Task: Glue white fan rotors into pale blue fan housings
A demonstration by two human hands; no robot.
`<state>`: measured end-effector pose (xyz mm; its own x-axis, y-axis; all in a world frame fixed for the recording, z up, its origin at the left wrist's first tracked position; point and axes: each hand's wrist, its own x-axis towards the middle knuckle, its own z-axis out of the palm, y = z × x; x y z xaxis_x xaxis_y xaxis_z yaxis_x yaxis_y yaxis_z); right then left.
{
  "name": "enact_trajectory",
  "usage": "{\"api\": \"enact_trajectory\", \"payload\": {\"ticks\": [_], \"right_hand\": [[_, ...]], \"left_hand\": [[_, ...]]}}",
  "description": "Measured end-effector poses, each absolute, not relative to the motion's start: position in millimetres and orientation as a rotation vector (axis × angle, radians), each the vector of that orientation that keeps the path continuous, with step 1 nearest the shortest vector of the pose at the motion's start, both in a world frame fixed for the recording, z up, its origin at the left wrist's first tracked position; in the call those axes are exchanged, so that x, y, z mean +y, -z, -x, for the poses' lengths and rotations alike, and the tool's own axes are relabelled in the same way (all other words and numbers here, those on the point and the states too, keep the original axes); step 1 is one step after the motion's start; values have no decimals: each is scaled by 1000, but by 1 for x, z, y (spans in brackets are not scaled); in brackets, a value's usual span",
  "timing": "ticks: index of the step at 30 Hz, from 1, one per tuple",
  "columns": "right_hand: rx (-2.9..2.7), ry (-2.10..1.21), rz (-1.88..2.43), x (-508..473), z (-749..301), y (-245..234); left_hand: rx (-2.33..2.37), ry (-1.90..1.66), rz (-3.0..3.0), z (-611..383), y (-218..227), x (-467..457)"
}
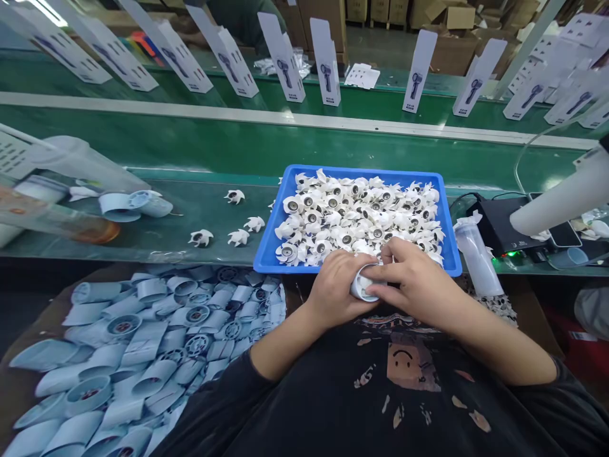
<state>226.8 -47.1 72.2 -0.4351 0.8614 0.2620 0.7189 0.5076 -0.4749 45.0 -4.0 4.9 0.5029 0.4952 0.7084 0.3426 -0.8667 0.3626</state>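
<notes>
My left hand (339, 284) is wrapped round a white cylindrical fan housing (364, 284), held just in front of my chest. My right hand (416, 279) pinches at the housing's open end, its fingertips pressed into the rim. Both hands sit at the near edge of a blue tray (269, 244) heaped with several white fan impellers (354, 216). What the right fingers hold inside the housing is hidden.
A pile of pale blue-white housings (143, 343) lies at my lower left. Loose impellers (238, 237) and two housings (136, 204) rest on the green conveyor (200, 146). Upright product boxes (326, 60) line the far side. A black device (499, 225) and white tube (478, 257) stand to the right.
</notes>
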Motion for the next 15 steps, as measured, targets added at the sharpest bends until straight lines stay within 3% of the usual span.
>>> {"api": "enact_trajectory", "payload": {"ticks": [11,15], "right_hand": [[-2234,115,1210,-63,-226,-47],[-2135,-129,1169,-61,-231,-37]], "left_hand": [[736,-1352,-2514,-43,3,3],[673,-1381,-2420,-43,5,3]]}}
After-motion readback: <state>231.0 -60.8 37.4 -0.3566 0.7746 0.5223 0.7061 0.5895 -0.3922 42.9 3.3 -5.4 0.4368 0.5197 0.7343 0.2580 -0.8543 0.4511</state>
